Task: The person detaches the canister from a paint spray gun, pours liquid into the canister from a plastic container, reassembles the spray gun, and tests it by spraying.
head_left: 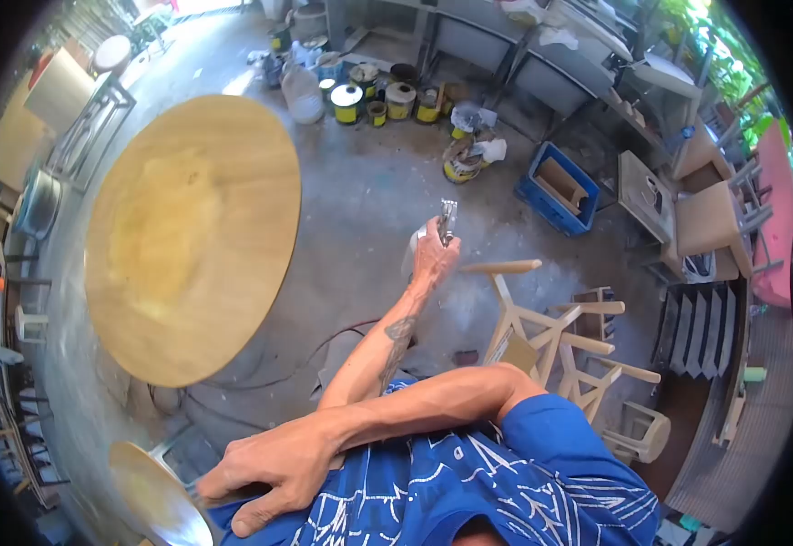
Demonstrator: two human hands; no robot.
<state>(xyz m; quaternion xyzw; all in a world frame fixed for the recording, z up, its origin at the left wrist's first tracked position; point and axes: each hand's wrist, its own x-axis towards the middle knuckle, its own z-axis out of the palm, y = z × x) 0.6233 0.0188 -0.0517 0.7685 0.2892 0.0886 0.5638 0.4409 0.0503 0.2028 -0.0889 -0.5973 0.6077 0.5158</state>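
My left hand [435, 255] is stretched out ahead, its fingers wrapped round a metal spray gun [448, 215]. A whitish part shows beside the hand, partly hidden by it. My right arm crosses over my chest, and my right hand [274, 469] grips the blue sleeve [246, 511] on my left side. Its thumb and fingers lie on either side of the cloth; the fingertips are partly hidden. Left of the spray gun, apart from it, is a large round wooden tabletop [242, 227] with a yellowish patch on its face.
Several paint cans [347, 102] and a plastic jug [302, 93] stand at the back. A blue crate [556, 189] is at the right, with wooden stool frames [542, 318] nearer me. A hose [310, 355] runs over the floor. A smaller round top [155, 491] is at lower left.
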